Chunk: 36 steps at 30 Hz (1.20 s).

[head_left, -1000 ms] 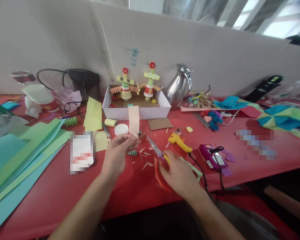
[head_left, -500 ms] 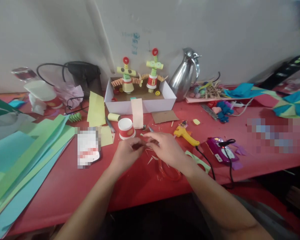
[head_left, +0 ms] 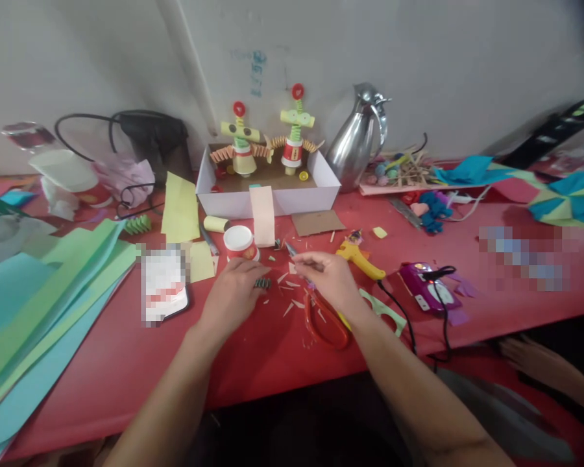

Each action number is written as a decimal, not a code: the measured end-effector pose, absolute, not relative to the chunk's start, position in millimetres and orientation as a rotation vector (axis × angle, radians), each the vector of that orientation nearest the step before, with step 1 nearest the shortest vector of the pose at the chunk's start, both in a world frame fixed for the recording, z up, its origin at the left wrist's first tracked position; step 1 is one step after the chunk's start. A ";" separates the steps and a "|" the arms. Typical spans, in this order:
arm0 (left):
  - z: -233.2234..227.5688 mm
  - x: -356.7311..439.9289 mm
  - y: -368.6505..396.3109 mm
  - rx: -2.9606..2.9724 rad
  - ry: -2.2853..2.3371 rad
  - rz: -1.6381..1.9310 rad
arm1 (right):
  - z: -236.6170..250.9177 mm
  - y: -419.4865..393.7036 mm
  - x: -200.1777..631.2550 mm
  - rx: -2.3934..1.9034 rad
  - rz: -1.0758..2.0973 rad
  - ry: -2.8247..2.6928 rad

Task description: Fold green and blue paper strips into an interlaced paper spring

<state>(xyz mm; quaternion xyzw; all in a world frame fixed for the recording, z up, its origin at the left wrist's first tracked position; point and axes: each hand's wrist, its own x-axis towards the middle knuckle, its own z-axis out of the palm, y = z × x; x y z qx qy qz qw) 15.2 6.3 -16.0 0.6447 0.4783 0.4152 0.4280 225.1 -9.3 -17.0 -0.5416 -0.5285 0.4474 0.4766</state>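
Note:
My left hand (head_left: 231, 292) is closed around a small dark green pleated strip (head_left: 261, 283), one end of which sticks out past the fingertips. Just behind those fingers stands a red and white paper cup (head_left: 239, 241). My right hand (head_left: 329, 277) hovers over the table with thumb and fingers pinched together; what they hold, if anything, I cannot make out. Beneath it lie scissors with orange-red handles (head_left: 310, 321), partly covered by the hand. Thin paper scraps (head_left: 288, 283) are scattered between both hands.
Behind the cup, a white box (head_left: 267, 204) holds two paper figures (head_left: 244, 159). A yellow glue gun (head_left: 365, 261) and a purple power strip (head_left: 425, 288) with cords lie right. A metal jug (head_left: 353, 149) stands behind; coloured paper (head_left: 53, 324) is stacked left.
My hands have moved apart, the left one back to the left with the pleated strip now showing in it. The right has shifted slightly right, uncovering more scraps. The view has shifted slightly.

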 end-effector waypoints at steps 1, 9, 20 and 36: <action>-17.3 14.7 6.4 1.591 1.210 1.041 | -16.9 -10.6 223.9 -1.327 1.107 -1.279; -5.2 22.9 -1.3 1.502 1.236 0.958 | 4.1 -18.9 206.2 -1.190 1.197 -1.187; -1.4 29.7 -8.3 1.145 1.008 1.004 | -2.8 -14.4 192.0 -1.085 1.178 -1.113; -3.1 36.3 -11.6 1.279 1.080 1.058 | -7.0 -19.1 190.1 -1.134 1.096 -1.146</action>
